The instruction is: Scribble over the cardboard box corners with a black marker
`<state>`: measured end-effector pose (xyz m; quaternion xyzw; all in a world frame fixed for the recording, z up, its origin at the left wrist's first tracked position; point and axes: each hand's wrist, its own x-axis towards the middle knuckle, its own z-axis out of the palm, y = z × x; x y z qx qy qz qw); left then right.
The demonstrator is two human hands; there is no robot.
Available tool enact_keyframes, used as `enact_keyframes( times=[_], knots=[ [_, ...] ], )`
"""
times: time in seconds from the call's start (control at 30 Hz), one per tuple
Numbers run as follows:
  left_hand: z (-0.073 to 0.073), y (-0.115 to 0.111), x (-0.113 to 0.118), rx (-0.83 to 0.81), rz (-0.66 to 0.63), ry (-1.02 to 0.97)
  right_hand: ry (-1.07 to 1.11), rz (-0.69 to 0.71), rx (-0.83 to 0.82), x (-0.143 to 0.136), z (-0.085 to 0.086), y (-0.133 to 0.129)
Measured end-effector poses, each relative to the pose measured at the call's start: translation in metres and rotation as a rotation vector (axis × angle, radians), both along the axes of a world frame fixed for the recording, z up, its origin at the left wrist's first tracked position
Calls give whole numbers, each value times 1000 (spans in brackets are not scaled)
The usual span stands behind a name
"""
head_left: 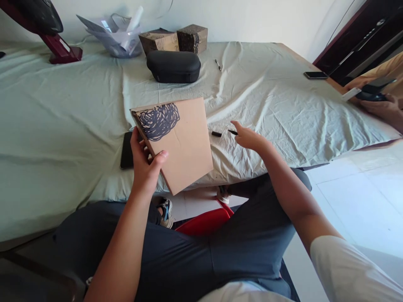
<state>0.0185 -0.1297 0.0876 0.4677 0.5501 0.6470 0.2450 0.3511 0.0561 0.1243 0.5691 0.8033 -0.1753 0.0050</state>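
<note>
A clear basket (113, 44) at the back of the worktop (66, 126) holds a grey sheet (91, 23) and a white roll (135, 19); beside it sit 2 boxes (186, 38) and a case (174, 66), insides hidden. The left hand (145, 167) is clamped on the left edge of a carton (187, 144), thumb on its face. The right hand (247, 136) is apart, index finger extended, beside a pen (216, 134); I cannot tell if they touch. The carton, brown with a black scribble (160, 121) at its far left corner, tilts over the worktop's near edge
</note>
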Motion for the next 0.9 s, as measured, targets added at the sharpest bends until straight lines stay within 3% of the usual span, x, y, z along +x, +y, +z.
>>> enact_keyframes(
  times=[0.17,0.23,0.37,0.47,0.6,0.67,0.9],
  knots=[
    [-3,3,3,60,-19,-88,872,-47,-24,1,11,16],
    [-4,4,5,69,-32,-111,1146,18,-98,-11,20,16],
    [-8,4,10,77,-47,-86,1277,222,-108,-40,49,5],
    [-9,2,17,66,-24,-90,1539,375,-106,-64,68,-13],
    [-9,-1,28,63,-23,-99,1634,627,-19,-88,80,-48],
    [-8,-4,34,71,-47,-109,1576,660,77,-92,82,-63],
    [-12,-13,55,38,-106,-221,1310,506,473,-95,64,-78]
  ],
)
